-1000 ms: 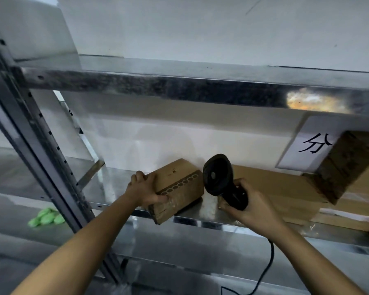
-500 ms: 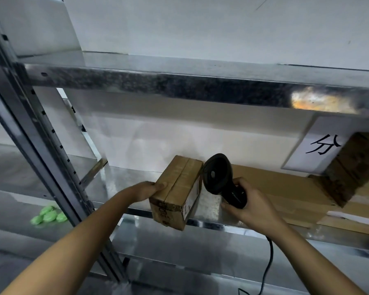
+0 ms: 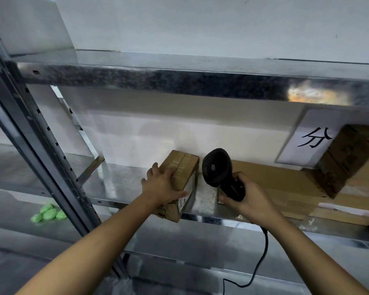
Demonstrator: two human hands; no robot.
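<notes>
A small brown cardboard box (image 3: 184, 169) lies on the metal shelf (image 3: 115, 186), its near end jutting over the front edge and a white label on its right side. My left hand (image 3: 161, 186) rests on top of the box with the fingers spread over its left edge and the thumb on the near top. My right hand (image 3: 246, 201) grips the handle of a black corded barcode scanner (image 3: 216, 167). The scanner's head stands just right of the box.
Flat brown cartons (image 3: 285, 184) lie on the shelf to the right, with a taller box (image 3: 349, 158) and a white paper sign (image 3: 311, 139) behind. An upper shelf beam (image 3: 179, 81) runs overhead. A slotted upright (image 3: 41, 150) stands at left; green objects (image 3: 49, 213) lie lower left.
The box has been turned from a tilted hold and set down on the shelf, pushed farther back. My left hand moved from its side to its top. The scanner barely moved.
</notes>
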